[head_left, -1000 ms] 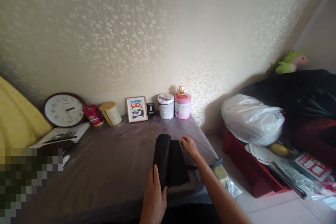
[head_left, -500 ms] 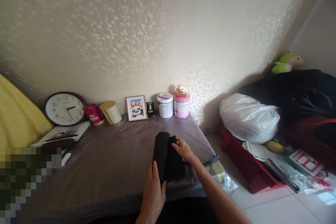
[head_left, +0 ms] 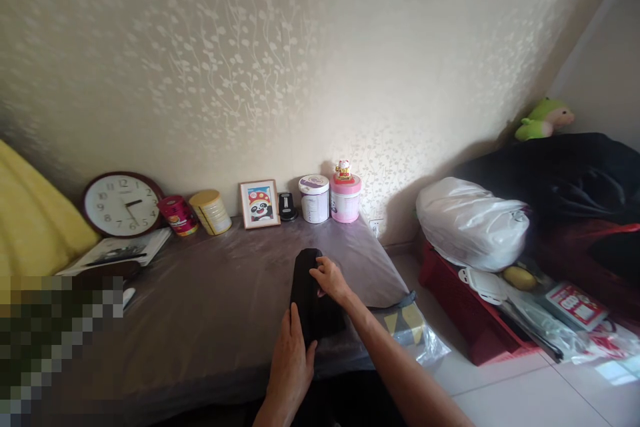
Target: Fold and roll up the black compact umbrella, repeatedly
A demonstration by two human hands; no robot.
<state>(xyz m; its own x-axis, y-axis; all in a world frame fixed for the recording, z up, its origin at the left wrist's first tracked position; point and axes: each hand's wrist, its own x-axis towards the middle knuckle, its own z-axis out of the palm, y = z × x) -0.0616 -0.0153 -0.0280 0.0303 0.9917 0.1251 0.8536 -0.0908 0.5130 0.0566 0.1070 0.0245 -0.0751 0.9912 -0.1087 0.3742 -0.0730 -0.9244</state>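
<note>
A black folded cloth bundle (head_left: 305, 287) lies near the front right of the table; its exact kind cannot be told. My left hand (head_left: 291, 353) grips its lower left side, fingers along the edge and thumb at the near end. On its upper right, my right hand (head_left: 330, 278) has curled fingers pinching the edge of a loose flap, folded over toward the thicker left part. Below that hand, the rest of the flap spreads to the right on the tabletop.
A brown cover drapes the table (head_left: 200, 307). Along the wall stand a clock (head_left: 120, 203), a red can (head_left: 179, 215), a yellow can (head_left: 211, 212), a panda picture (head_left: 259, 205) and two tubs (head_left: 315, 200). Right on the floor sits a red crate (head_left: 465, 313) under a white bag (head_left: 470, 223).
My right hand has moved left, carrying the flap's edge over against the thicker part of the bundle. My left hand keeps its hold in nearly the same place.
</note>
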